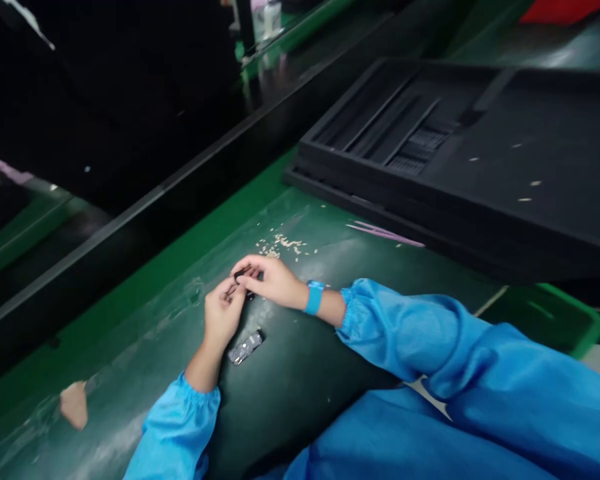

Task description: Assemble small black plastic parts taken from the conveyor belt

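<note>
My left hand (223, 312) and my right hand (275, 280) meet over the green work surface, fingertips pinched together. Between them is a small black part (239, 275), mostly covered by the fingers, so its kind does not show. Both hands are closed on it. Just below my left hand lies a small oblong piece (247, 347), dark with silvery patches like a circuit board. Many tiny pale bits (285, 243) are scattered beyond my right hand. A blue band (314, 297) circles my right wrist, and blue sleeves cover both forearms.
Large black trays (460, 193) with slots are stacked at the right. Pink tweezers (387, 233) rest along their near edge. A green bin (580, 327) sits below the right side of the table. At left lies a tan scrap (74, 405). A dark raised ledge (180, 177) runs behind.
</note>
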Motion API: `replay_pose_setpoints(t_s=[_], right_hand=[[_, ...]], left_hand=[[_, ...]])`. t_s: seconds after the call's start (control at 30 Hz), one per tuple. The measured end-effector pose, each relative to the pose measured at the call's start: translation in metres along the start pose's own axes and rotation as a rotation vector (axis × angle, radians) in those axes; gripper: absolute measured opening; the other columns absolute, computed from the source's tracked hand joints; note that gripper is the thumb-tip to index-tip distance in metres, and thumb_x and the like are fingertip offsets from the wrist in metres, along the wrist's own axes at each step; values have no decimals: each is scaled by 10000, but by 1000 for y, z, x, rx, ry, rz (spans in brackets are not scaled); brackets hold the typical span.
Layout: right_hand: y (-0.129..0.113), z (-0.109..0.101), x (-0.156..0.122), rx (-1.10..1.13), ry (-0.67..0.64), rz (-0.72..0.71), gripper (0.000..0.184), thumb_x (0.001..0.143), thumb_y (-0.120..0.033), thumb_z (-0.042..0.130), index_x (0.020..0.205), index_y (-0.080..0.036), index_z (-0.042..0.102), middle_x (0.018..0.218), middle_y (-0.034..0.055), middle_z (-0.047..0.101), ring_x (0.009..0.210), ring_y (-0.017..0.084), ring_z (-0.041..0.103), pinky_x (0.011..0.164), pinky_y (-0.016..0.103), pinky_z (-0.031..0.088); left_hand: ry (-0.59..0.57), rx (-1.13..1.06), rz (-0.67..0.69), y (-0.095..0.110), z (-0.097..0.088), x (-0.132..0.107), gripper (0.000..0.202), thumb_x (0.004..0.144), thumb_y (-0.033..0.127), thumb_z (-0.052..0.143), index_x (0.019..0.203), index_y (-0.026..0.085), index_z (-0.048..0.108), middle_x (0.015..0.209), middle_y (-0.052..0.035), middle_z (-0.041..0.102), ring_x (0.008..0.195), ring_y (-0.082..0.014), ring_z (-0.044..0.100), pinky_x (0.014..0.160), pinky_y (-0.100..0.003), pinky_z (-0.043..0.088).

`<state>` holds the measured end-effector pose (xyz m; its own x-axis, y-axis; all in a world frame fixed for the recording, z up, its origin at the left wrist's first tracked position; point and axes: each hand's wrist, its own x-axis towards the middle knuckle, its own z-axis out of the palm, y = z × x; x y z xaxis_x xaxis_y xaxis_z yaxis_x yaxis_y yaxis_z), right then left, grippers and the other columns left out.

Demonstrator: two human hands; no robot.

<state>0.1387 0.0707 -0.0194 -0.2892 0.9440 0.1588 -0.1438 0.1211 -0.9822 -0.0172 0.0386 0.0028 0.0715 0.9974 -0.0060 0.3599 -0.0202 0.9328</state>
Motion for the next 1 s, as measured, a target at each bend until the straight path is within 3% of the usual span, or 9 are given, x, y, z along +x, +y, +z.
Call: replay_pose_setpoints(t_s=[0.37, 0.57, 0.7, 0.8, 0.87, 1.0], right_hand=[[-3, -2, -4, -55, -9, 2, 139, 849, -203, 634, 973, -162, 682, 905, 35, 740, 768, 132, 668, 750, 291, 569], [-1, -3, -4, -105, -13, -18, 115, 827, -197, 614, 931, -167, 654, 858, 19, 714, 744, 126, 645, 713, 273, 550], [1, -2, -6, -181, -14, -54, 182, 806, -152, 583, 981, -183, 623, 914, 24, 695, 808, 140, 654, 740, 279, 547], [-2, -1, -9, -275, 67, -149, 252, 823, -146, 576, 1069, -203, 577, 1093, 79, 672, 1001, 193, 662, 813, 332, 559], [-6, -1, -13, -427, 92, -265, 180, 846, -173, 607, 1015, -214, 560, 1129, 105, 651, 1079, 237, 638, 871, 390, 552], [-10, -3, -19, -741, -1, -450, 76, 880, -167, 612, 927, -215, 578, 974, 98, 668, 951, 262, 643, 842, 420, 537]], left_hand=[[-32, -97, -16, 3, 3, -1, 336, 824, 477, 716, 693, 171, 672, 605, 11, 583, 559, -120, 526, 575, -228, 472], [-65, -14, 26, -2, 3, -4, 258, 891, 398, 641, 818, 163, 718, 677, -1, 637, 614, -143, 580, 605, -244, 474], [-95, -86, 26, -5, 6, -5, 216, 882, 370, 648, 926, 167, 709, 879, -47, 715, 797, -178, 676, 753, -275, 546], [-4, -280, -54, -8, 5, -1, 314, 828, 409, 726, 1036, 194, 630, 1029, -62, 695, 842, -175, 702, 751, -288, 581], [69, -369, -91, -10, 3, 2, 374, 796, 401, 765, 1048, 215, 561, 965, -32, 667, 763, -144, 686, 679, -254, 569], [73, -362, -54, -14, 4, 0, 349, 758, 325, 793, 927, 213, 509, 797, 12, 621, 680, -105, 640, 646, -211, 523]])
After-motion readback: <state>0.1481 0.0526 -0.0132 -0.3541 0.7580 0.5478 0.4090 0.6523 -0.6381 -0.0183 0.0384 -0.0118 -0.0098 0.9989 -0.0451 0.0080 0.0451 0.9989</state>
